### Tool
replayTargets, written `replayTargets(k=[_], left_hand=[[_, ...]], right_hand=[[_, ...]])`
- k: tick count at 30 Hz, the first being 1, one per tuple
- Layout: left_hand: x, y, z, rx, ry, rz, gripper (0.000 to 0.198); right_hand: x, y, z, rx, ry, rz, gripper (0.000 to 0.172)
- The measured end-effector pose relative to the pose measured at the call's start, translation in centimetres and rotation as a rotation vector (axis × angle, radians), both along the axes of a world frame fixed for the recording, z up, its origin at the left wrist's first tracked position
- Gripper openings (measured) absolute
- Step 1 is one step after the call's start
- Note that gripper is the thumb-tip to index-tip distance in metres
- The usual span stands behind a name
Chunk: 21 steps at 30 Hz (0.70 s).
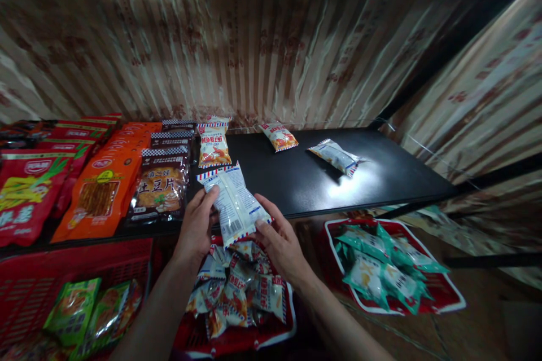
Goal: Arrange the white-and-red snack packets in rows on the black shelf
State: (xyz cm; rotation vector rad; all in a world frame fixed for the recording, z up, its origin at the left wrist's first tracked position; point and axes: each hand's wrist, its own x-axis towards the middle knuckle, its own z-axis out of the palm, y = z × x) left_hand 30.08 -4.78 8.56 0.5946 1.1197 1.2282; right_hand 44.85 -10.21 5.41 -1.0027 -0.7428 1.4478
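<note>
Clearly, the left hand (195, 229) and right hand (281, 241) grasp one packet (235, 203) — fingers pinching its opposite sides, barcode (233, 227) up — near the edge of the shelf (262, 177), over a basket (273, 335) of similar packets (235, 287).

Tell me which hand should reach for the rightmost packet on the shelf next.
Right, probably: the right hand is nearer the rightmost packet. The left hand would have to keep the held packet, which both hands grip.

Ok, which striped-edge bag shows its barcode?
The snack bag held between left hand and right hand; none is discernible on those bags on the shelf or in the middle basket.
</note>
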Motion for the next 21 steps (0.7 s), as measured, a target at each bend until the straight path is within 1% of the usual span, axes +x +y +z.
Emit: replayTargets(k=[3,5,7,9,12,15,18,21], left_hand=[[-0.1,0.1,-0.1,-0.008,0.007,-0.008,0.037],[-0.1,0.1,-0.1,-0.004,0.011,-0.009,0.035],[-0.1,0.1,0.0,0.008,0.027,-0.002,0.033],[0.0,0.0,0.1,0.033,0.063,0.004,0.029],[0.2,-0.3,0.2,0.079,0.121,0.0,0.026],[0.5,-0.4,0.2,0.088,0.151,-0.018,0.029],[0.6,-0.5,0.3,0.069,0.165,-0.046,0.03],[0.4,-0.6,0.3,0.068,0.183,-0.065,0.031]], right_hand=[[-0.1,-0.1,-0.1,0.011,-0.001,0.016,0.055],[-0.2,0.0,-0.1,0.006,-0.042,0.014,0.056],[-0.2,0.1,-0.4,0.004,-0.156,0.002,0.058],[0.0,0.3,-0.7,0.044,-0.348,-0.051,0.059],[0.5,0.5,-1.0,0.229,-0.719,-0.17,0.058],[0.7,0.4,-0.7,0.456,-1.035,-0.21,0.052],[0.6,0.1,-0.1,0.627,-1.201,-0.209,0.05],[0.5,-0.1,0.0,0.753,-1.243,-0.152,0.052]])
